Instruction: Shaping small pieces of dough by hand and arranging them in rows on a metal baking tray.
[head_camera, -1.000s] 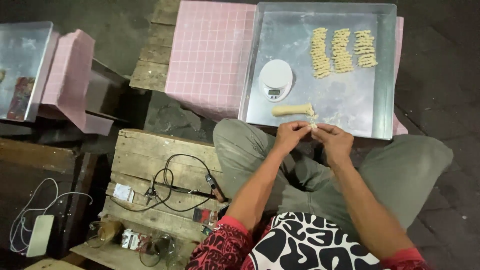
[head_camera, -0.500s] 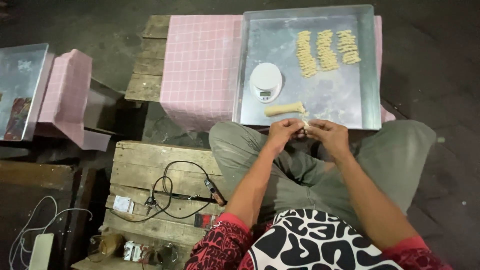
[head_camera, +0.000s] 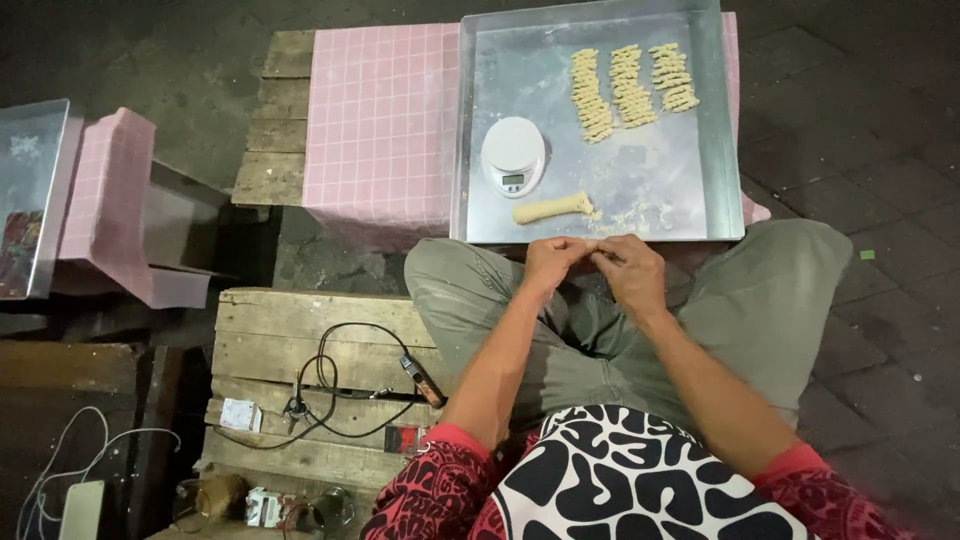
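— What's changed since a moment ago?

— Little. On the left the wooden pallet (head_camera: 300, 340) with its black cable (head_camera: 330, 390) lies as before. The left hand (head_camera: 553, 262) and right hand (head_camera: 632, 270) have stayed together over the lap, just below the metal tray (head_camera: 480, 215), fingertips meeting.

— Holding something?

— They seem to pinch a small bit of dough between them; it's too tiny to make out clearly.

— And the tray?

— Sits on the pink-tiled table (head_camera: 380, 120). The white scale (head_camera: 514, 155), the dough roll (head_camera: 552, 208) near the front edge, and the rows of shaped dough pieces (head_camera: 628, 88) at the far right haven't moved.
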